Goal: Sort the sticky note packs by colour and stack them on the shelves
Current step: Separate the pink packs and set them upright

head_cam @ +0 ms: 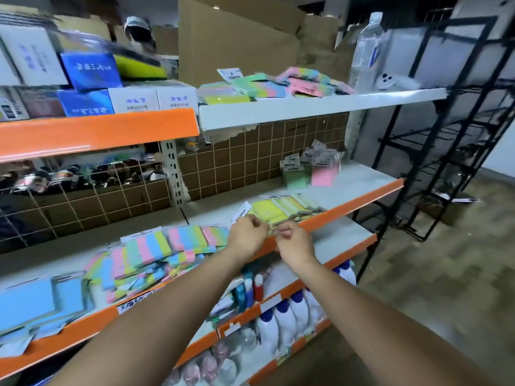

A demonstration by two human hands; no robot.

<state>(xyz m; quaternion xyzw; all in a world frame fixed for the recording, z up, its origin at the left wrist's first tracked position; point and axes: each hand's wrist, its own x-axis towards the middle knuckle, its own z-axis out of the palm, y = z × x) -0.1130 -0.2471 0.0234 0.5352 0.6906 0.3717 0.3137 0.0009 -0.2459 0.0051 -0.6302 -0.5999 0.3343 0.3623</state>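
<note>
Both hands met at the orange shelf edge (348,210). The left hand (246,236) and right hand (292,240) each had a narrow, curled grip; what they pinched was unclear. The yellow packs (281,208) lay just beyond, nearer the left hand, running rightward along the edge.

Both hands — left hand (246,236), right hand (294,240) — curl at the yellow packs (281,208) on the middle shelf (362,188).

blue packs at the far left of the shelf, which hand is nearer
Left. The left hand is to the right of the blue packs, past the multicolour pile; the right hand is further right still.
</note>
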